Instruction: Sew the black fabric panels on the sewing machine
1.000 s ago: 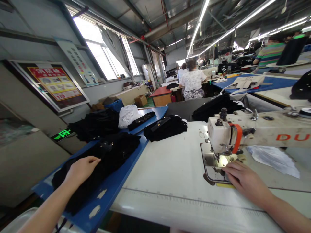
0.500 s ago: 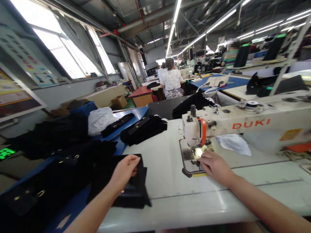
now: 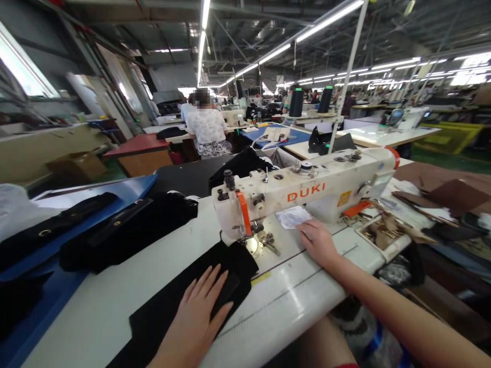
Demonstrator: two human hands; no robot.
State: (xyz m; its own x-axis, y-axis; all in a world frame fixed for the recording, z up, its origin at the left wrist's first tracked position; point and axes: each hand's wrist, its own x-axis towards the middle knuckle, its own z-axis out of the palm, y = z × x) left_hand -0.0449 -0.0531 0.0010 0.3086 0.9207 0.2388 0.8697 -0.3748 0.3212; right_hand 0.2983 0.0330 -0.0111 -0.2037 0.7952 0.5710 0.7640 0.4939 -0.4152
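Observation:
A black fabric piece (image 3: 164, 301) lies on the sewing table, its far end by the needle area of the white sewing machine (image 3: 264, 197). My left hand (image 3: 201, 306) rests flat on this fabric with its fingers stretched out. Under the machine's arm lies a crumpled white cloth or sheet (image 3: 291, 216). My right hand (image 3: 317, 243) is at its near right edge, fingers drawn together. What they hold, if anything, is too small to make out. A lit spot shows beside the presser foot.
Black pieces with eyelets (image 3: 130, 225) are stacked on the left, partly over a blue board (image 3: 132, 191). A tray of small metal parts (image 3: 383, 232) sits to the right, beside brown material (image 3: 456, 199). A seated person (image 3: 207, 128) works ahead.
My view has turned right. My left hand has brought a black piece from the left pile to the needle area and flattened on it. My right hand has moved right, away from the needle.

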